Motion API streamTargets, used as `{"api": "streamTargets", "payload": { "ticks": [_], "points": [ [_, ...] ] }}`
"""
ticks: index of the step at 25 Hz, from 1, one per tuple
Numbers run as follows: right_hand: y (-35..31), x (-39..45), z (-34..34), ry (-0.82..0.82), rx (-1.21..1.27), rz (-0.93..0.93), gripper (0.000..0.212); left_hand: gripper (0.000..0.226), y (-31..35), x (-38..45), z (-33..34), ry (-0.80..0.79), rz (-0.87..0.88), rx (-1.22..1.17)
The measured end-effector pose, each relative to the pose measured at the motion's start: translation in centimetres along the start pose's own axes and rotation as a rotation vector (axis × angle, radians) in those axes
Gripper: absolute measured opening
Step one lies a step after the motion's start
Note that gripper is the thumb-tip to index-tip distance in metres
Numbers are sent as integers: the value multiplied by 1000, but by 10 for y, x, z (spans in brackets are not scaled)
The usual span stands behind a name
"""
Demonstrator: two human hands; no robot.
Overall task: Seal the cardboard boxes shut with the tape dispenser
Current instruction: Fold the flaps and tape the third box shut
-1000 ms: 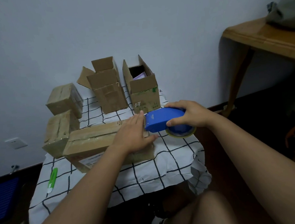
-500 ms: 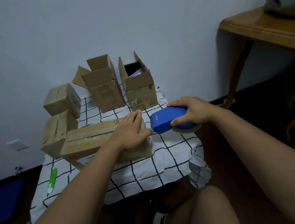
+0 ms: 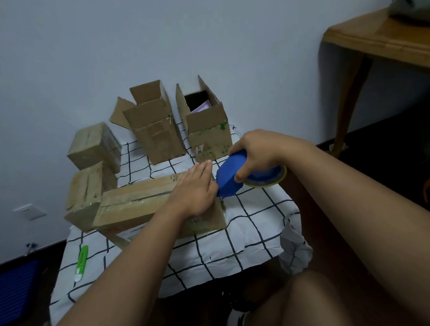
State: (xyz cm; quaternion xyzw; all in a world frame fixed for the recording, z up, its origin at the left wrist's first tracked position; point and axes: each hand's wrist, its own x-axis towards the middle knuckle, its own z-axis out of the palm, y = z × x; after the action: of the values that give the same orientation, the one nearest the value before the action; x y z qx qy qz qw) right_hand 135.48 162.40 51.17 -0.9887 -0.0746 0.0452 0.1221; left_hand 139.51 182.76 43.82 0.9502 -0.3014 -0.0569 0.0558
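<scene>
Two hands are engaged: the left hand (image 3: 194, 190) is pressed flat on the long brown cardboard box (image 3: 145, 207), fingers straight. The blue plastic tape dispenser (image 3: 232, 178) is gripped by the right hand (image 3: 256, 151) at the box's end (tape should be torn there against the downward press).

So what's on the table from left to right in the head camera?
Green cutter → long box → left hand → tape dispenser → right hand.
</scene>
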Motion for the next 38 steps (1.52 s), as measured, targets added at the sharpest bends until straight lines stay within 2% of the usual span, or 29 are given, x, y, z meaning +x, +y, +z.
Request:
{"api": "streamTargets", "payload": {
  "ticks": [3,6,9,11,13,14,16,17,19,24,27,28,30,32,36,38],
  "points": [
    [-19,4,10,-30,-166,-7,55,60,0,2,1,25,0,1],
    [-25,4,41,-84,-155,69,57,61,-1,-1,3,38,-2,10],
    [-6,-2,41,44,-75,205,62,63,1,-3,0,53,-5,-37],
    [9,-10,37,188,27,291,67,65,5,-10,3,182,-30,-88],
    [19,-14,42,364,329,338,69,46,8,-17,4,416,-73,-143],
    [19,-15,45,434,585,346,69,34,9,-19,5,489,-94,-130],
    [10,-12,54,523,1059,337,64,25,9,-21,5,486,-138,-94],
    [3,-10,57,549,1187,330,59,25,12,-22,3,458,-164,-95],
    [-10,-4,63,612,1280,318,49,28,20,-20,2,422,-209,-79],
    [-15,-5,64,755,1327,352,43,30,35,-21,19,449,-201,12],
    [-6,-13,63,758,1323,330,41,57,20,-33,24,406,-148,115],
    [-6,-13,61,753,1333,304,40,68,12,-40,24,437,-140,138],
    [-11,-9,56,719,1331,243,36,78,-9,-56,23,544,-171,109],
    [-22,2,49,646,1286,172,36,77,-32,-71,25,621,-217,75],
    [-51,29,46,453,1122,43,42,72,-58,-89,41,593,-270,70],
    [-57,37,46,403,1031,16,44,75,-79,-97,44,639,-377,52]
  ]
}}
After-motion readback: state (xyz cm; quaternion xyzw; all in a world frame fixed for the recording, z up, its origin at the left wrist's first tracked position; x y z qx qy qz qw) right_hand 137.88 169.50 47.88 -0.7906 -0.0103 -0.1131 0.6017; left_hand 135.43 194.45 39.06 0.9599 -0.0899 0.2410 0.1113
